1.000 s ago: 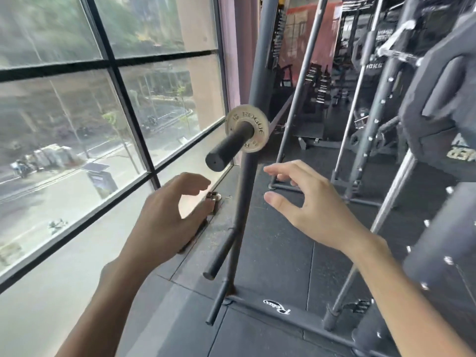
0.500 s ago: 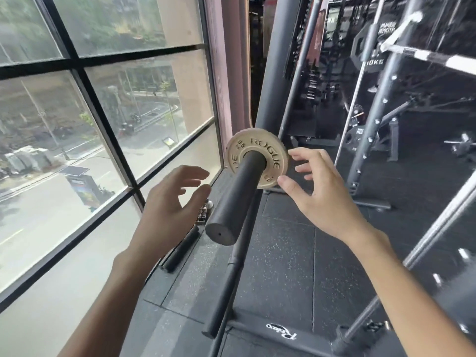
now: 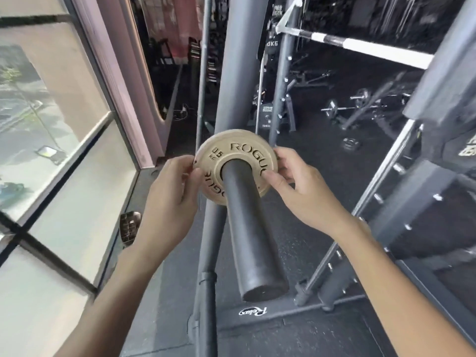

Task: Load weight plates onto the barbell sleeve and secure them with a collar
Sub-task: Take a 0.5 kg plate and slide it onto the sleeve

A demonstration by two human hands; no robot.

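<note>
Plate: small tan disc [image 3: 238, 150] with raised "ROGUE" lettering, threaded on a black peg, at the peg's far end close to the grey post.
Peg: thick, dark and round [image 3: 253, 240]; it passes through the plate's centre hole and its flat free end points toward the camera and down.
Left hand: it [image 3: 167, 202] holds the plate's left edge, thumb [image 3: 192, 176] on the front face, the other fingers curled behind the rim.
Right hand: it [image 3: 304, 191] holds the plate's right edge, thumb [image 3: 270, 177] pressed on the front face, fingers [image 3: 283, 158] wrapped over the rim.
Grip: both hands pinch the plate, one on each side of the peg.
Post: tall grey upright [image 3: 239, 60] just behind the plate.
Base: dark floor rail [image 3: 283, 320] with a white logo, below the peg's free end.
Window: large panes with dark frames [image 3: 64, 150] on the left, street outside.
Background: rack uprights, a black-and-white striped bar [image 3: 360, 46] at upper right, and a loaded barbell [image 3: 342, 108] on the dark floor, well apart from the hands.
</note>
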